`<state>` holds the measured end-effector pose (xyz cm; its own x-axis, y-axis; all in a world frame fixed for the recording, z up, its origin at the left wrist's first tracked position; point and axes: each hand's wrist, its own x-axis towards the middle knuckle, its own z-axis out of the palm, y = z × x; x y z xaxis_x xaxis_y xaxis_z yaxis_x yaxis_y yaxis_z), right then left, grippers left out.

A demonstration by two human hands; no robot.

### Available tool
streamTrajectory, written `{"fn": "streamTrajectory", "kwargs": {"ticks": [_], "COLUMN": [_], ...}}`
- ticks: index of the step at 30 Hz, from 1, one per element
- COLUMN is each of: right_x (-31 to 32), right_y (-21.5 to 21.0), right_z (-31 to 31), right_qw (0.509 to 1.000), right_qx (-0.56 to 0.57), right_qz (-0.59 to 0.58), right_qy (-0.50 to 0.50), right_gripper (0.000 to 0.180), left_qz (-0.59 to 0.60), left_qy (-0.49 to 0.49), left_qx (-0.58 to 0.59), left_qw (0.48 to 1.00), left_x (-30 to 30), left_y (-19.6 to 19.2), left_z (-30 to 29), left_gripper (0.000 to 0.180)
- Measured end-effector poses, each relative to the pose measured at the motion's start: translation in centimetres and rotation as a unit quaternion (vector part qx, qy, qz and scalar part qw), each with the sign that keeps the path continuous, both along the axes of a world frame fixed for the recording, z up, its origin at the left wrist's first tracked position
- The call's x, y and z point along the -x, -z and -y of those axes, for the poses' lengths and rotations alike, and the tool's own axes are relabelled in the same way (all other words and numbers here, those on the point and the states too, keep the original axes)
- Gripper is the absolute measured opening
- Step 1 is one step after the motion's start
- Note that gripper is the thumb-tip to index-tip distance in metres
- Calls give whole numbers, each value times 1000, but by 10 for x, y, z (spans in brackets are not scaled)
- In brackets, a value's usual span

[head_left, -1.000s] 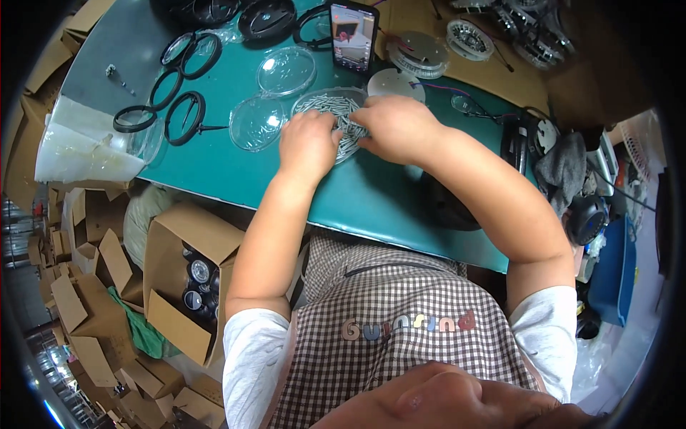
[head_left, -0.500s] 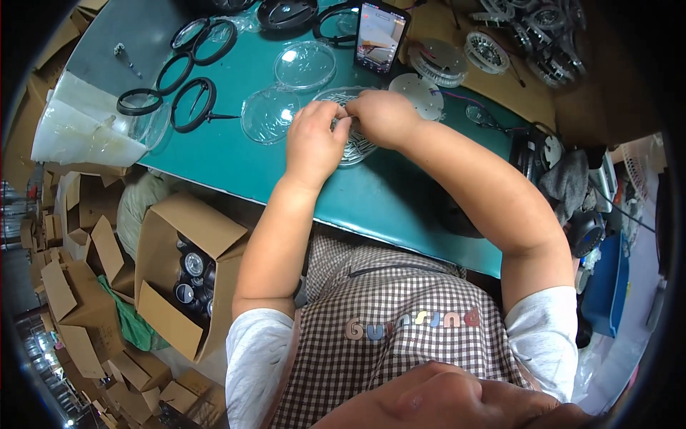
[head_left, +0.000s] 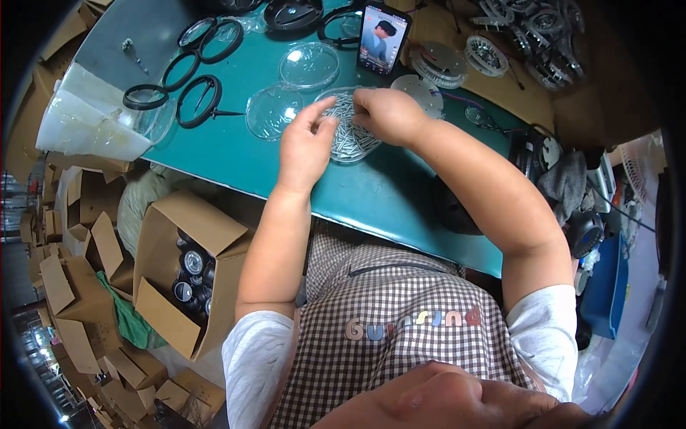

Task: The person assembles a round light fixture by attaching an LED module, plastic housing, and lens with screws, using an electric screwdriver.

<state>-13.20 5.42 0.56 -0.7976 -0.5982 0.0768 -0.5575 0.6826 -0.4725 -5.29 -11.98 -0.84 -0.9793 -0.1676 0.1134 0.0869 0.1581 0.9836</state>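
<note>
A clear round dish (head_left: 348, 159) full of small silvery screws (head_left: 350, 139) lies on the green table. My left hand (head_left: 304, 146) is beside the dish's left rim, its thumb and forefinger apart with nothing visible between them. Over the right part of the screws, my right hand (head_left: 389, 116) is closed, fingers curled down and fingertips together; whatever they pinch is hidden. Two clear round covers (head_left: 309, 66) lie to the left and behind the dish. A white disc (head_left: 418, 95) with wires sits just beyond my right hand.
A lit phone (head_left: 382, 39) stands upright behind the dish. Black rings (head_left: 199, 101) lie at the left of the green table (head_left: 379, 204). Clear round parts (head_left: 487, 56) are on cardboard at the far right. An open carton (head_left: 189, 229) of black parts stands below left.
My hands, close together over the dish before, have drawn apart. The left moved a little left and its fingers spread, leaving more screws visible. The phone's picture has changed.
</note>
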Motion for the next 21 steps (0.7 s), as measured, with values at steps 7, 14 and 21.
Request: {"fn": "streamTrajectory", "kwargs": {"ticks": [7,14,21], "right_x": [-21,-83,-163], "right_y": [-21,-79,-41], "right_z": [-31,-90,-173], "right_qw": [993,949,857], "right_qx": [52,225,452], "right_qz": [-102,199,192], "right_qy": [-26,95,156], "right_gripper": [25,20,21], "left_qz": [62,46,55], "left_qy": [79,133,227], "left_qx": [-75,-110,-79], "left_qw": [992,984,969], "left_x": [-13,-34,-53], "left_y": [-1,-17,-20], "left_z": [12,-15,-50], "left_gripper": [26,25,23]}}
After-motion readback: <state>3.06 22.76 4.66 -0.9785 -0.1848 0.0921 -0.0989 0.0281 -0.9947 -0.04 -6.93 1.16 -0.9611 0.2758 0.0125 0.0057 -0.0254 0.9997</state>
